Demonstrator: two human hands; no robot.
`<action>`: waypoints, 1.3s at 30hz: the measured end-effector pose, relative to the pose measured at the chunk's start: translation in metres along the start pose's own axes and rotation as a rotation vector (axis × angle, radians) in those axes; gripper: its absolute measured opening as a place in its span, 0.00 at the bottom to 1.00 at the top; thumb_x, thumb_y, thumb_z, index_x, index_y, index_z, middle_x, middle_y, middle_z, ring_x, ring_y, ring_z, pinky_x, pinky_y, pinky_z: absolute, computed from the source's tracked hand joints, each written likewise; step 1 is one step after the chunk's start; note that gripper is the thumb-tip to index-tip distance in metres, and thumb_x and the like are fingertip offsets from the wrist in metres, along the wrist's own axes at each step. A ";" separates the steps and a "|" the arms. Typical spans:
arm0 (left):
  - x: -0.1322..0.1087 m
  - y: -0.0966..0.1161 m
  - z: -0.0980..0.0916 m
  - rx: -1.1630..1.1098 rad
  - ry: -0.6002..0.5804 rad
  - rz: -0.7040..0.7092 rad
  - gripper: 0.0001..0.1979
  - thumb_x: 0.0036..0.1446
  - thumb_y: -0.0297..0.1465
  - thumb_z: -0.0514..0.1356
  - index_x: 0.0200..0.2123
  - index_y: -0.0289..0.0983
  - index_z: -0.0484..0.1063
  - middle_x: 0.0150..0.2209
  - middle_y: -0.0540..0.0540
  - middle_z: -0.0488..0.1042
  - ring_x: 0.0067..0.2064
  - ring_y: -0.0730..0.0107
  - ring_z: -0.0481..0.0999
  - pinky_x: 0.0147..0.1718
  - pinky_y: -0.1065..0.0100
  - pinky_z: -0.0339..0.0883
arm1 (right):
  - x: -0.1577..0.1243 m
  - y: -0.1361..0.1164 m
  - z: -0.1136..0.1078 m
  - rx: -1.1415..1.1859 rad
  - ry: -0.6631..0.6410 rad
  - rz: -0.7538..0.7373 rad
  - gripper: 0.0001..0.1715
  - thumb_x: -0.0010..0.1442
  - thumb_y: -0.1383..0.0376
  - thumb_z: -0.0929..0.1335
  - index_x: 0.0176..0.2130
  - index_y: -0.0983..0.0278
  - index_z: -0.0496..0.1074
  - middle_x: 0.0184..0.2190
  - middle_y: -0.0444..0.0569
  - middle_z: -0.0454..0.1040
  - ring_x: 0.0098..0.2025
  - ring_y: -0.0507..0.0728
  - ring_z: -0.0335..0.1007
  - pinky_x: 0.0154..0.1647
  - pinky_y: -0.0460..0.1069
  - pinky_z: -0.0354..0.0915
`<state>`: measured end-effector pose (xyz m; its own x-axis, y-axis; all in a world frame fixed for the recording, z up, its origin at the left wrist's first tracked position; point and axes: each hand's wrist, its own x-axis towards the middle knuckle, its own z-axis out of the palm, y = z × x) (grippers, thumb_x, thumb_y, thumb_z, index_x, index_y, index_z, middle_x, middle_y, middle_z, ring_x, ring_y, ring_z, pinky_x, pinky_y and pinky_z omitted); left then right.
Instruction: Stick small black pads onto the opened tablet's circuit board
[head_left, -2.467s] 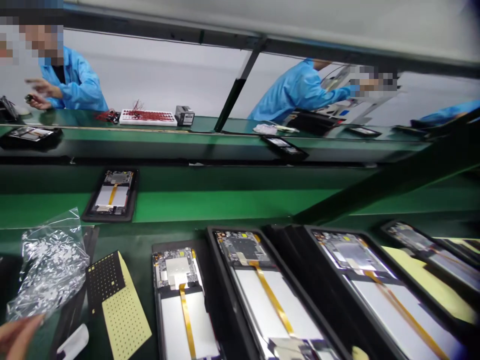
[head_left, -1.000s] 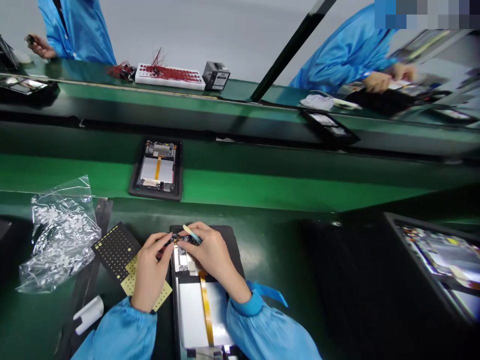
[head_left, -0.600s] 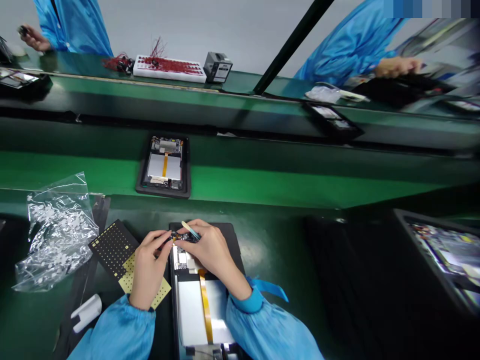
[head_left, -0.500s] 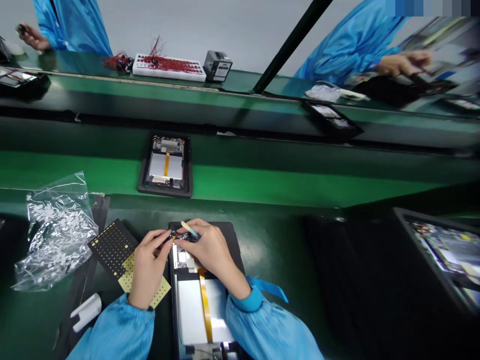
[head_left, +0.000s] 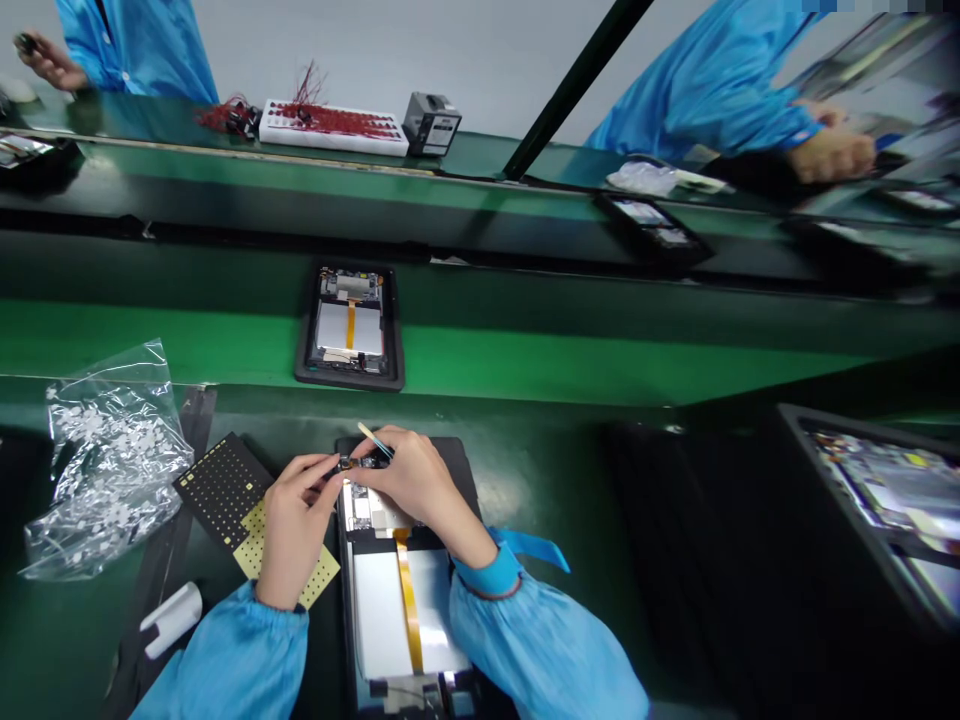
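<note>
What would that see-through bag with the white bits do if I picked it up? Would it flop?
Probably, yes: the clear bag looks thin and wrinkled. It may sag at the bottom, because the small white bits inside look loose and could slide down. It might feel a little slippery, since the plastic looks shiny.

My sleeves point(head_left: 547, 640) are smooth, shiny cloth; the device point(head_left: 375, 610) before me looks mostly smooth and silvery, the bag point(head_left: 112, 470) glossy, crinkled plastic, the surface point(head_left: 540, 480) softly glossy.

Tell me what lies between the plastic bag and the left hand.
In the head view: a dark strip, then a dotted black and yellow sheet, partly hidden by the left hand.
</note>
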<state>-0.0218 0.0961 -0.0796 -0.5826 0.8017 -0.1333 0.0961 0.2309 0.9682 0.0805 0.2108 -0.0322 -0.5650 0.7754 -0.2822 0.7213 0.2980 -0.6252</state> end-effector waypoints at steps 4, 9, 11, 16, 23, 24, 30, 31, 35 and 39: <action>0.002 0.000 0.000 -0.015 -0.004 -0.018 0.12 0.51 0.37 0.62 0.38 0.40 0.79 0.38 0.46 0.75 0.29 0.72 0.75 0.27 0.70 0.74 | 0.007 -0.001 -0.004 0.019 -0.050 -0.011 0.07 0.43 0.66 0.76 0.27 0.61 0.77 0.30 0.46 0.79 0.35 0.59 0.75 0.35 0.49 0.65; 0.004 0.003 0.001 -0.024 0.002 -0.015 0.12 0.50 0.36 0.62 0.37 0.39 0.79 0.36 0.46 0.75 0.29 0.72 0.75 0.27 0.70 0.74 | 0.009 0.002 -0.004 0.031 -0.061 -0.071 0.03 0.46 0.68 0.75 0.27 0.62 0.78 0.28 0.44 0.79 0.33 0.55 0.75 0.34 0.46 0.65; 0.004 0.003 0.001 -0.024 0.003 -0.010 0.12 0.50 0.36 0.62 0.37 0.39 0.79 0.36 0.46 0.75 0.30 0.72 0.75 0.28 0.70 0.73 | 0.008 0.003 -0.004 0.001 -0.039 -0.086 0.03 0.47 0.67 0.75 0.27 0.63 0.79 0.30 0.46 0.79 0.34 0.56 0.75 0.35 0.47 0.65; 0.004 0.000 0.001 -0.007 -0.001 0.001 0.12 0.50 0.35 0.61 0.37 0.39 0.79 0.37 0.46 0.75 0.30 0.72 0.76 0.28 0.70 0.73 | 0.006 -0.003 -0.006 -0.113 -0.046 -0.134 0.01 0.49 0.67 0.73 0.27 0.61 0.79 0.31 0.46 0.79 0.34 0.57 0.75 0.35 0.47 0.64; -0.006 0.011 0.001 0.105 -0.001 0.034 0.13 0.53 0.34 0.58 0.40 0.40 0.78 0.41 0.45 0.75 0.37 0.65 0.77 0.33 0.66 0.75 | 0.005 -0.017 -0.011 -0.345 -0.113 -0.190 0.04 0.52 0.68 0.71 0.31 0.61 0.78 0.34 0.47 0.78 0.35 0.58 0.74 0.27 0.47 0.57; -0.016 0.018 -0.003 0.137 0.005 0.046 0.14 0.54 0.34 0.58 0.43 0.42 0.77 0.43 0.45 0.75 0.39 0.63 0.77 0.36 0.65 0.74 | 0.005 -0.018 -0.012 -0.371 -0.122 -0.194 0.04 0.53 0.68 0.70 0.32 0.60 0.77 0.35 0.47 0.77 0.36 0.58 0.74 0.26 0.47 0.56; -0.076 0.056 -0.063 0.637 0.291 0.341 0.13 0.59 0.34 0.55 0.48 0.51 0.70 0.41 0.50 0.75 0.37 0.65 0.76 0.36 0.66 0.69 | 0.012 -0.025 -0.012 -0.472 -0.162 -0.197 0.03 0.52 0.68 0.72 0.28 0.60 0.76 0.30 0.47 0.77 0.36 0.60 0.74 0.25 0.47 0.55; -0.075 0.055 -0.076 0.735 0.380 0.342 0.13 0.60 0.36 0.55 0.48 0.48 0.70 0.41 0.48 0.74 0.37 0.62 0.74 0.38 0.63 0.68 | 0.013 -0.026 -0.011 -0.485 -0.160 -0.203 0.03 0.52 0.69 0.72 0.27 0.60 0.76 0.29 0.47 0.77 0.36 0.60 0.74 0.25 0.47 0.56; -0.043 0.037 -0.115 1.082 0.406 0.342 0.29 0.60 0.50 0.47 0.51 0.34 0.68 0.45 0.34 0.69 0.46 0.44 0.66 0.41 0.48 0.62 | 0.007 -0.027 -0.006 -0.537 -0.140 -0.250 0.05 0.54 0.72 0.69 0.30 0.64 0.75 0.32 0.51 0.76 0.34 0.60 0.74 0.26 0.48 0.59; -0.019 0.016 -0.120 0.973 0.327 0.210 0.25 0.58 0.52 0.48 0.41 0.40 0.72 0.49 0.38 0.69 0.47 0.45 0.66 0.39 0.47 0.63 | -0.018 -0.024 -0.009 -0.213 0.122 -0.358 0.05 0.56 0.69 0.69 0.36 0.66 0.74 0.35 0.52 0.73 0.29 0.57 0.72 0.27 0.49 0.63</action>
<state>-0.1062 0.0183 -0.0363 -0.6548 0.7224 0.2222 0.7440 0.5643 0.3578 0.0768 0.1950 -0.0056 -0.7525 0.6582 0.0210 0.5621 0.6586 -0.5002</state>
